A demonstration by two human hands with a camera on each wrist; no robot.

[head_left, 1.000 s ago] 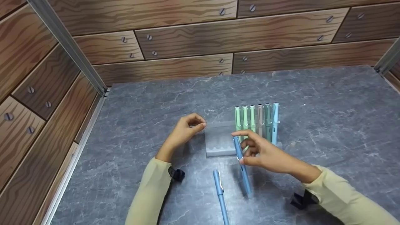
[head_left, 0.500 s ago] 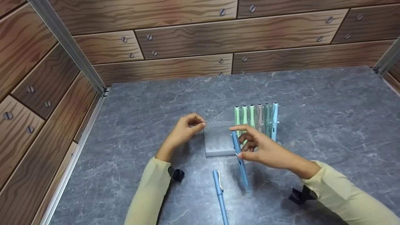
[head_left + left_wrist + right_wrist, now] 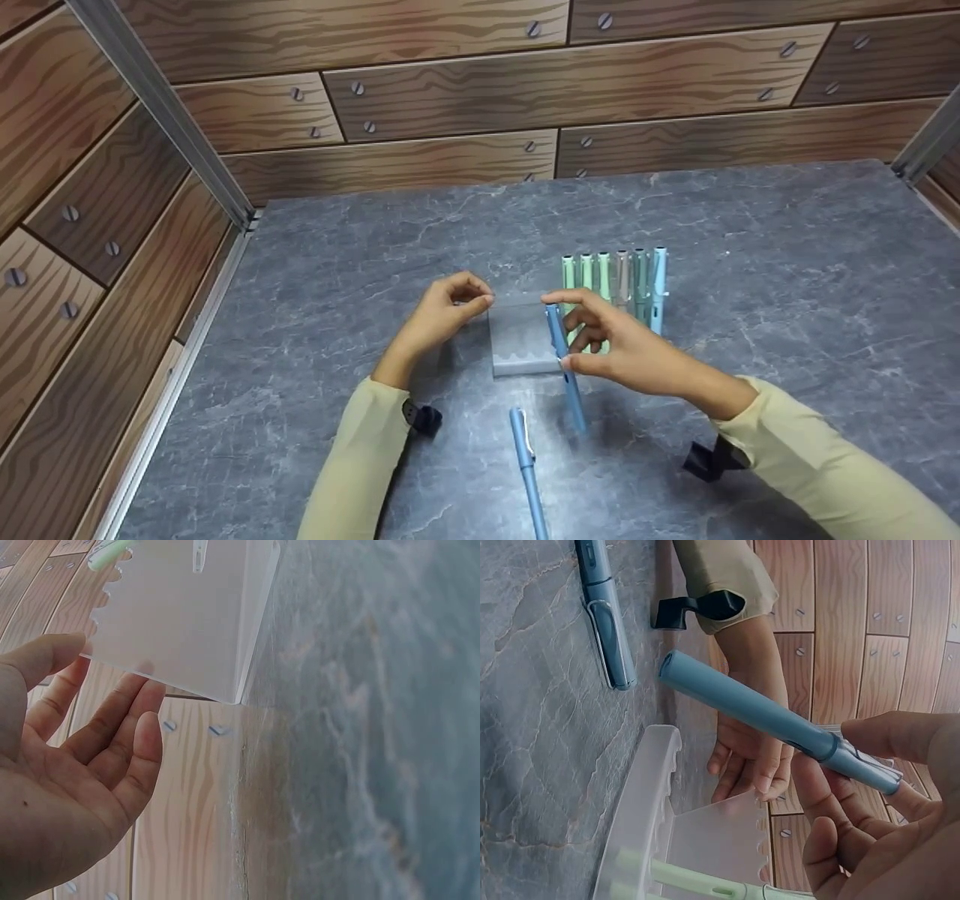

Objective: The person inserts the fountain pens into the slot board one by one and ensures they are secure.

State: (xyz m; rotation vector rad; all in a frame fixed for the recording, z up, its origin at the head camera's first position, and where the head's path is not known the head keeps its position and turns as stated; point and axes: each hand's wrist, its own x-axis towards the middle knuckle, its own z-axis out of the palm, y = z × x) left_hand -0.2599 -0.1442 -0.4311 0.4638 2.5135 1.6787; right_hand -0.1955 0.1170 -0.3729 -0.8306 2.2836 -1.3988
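My right hand (image 3: 626, 356) holds a blue pen (image 3: 750, 706) between thumb and fingers. The pen tilts above the right part of a translucent notched pen stand (image 3: 517, 326). My left hand (image 3: 448, 311) pinches the stand's left edge with thumb and index finger, the other fingers loosely bent in the left wrist view. Several pens sit side by side in the stand's right part: light green pens (image 3: 568, 271), a brownish-grey pen (image 3: 622, 274), a dark green pen (image 3: 640, 277) and a light blue pen (image 3: 659, 281). Their lower ends are hidden behind my right hand.
Another blue pen (image 3: 526, 465) with a silver clip lies on the grey marbled table (image 3: 360, 255), in front of the stand. Wood-patterned walls (image 3: 450, 97) rise at the back and left, with a metal post (image 3: 172, 112) in the corner.
My right hand has moved left and slightly away from me with the blue pen, over the stand. The left hand keeps its place on the stand's edge.
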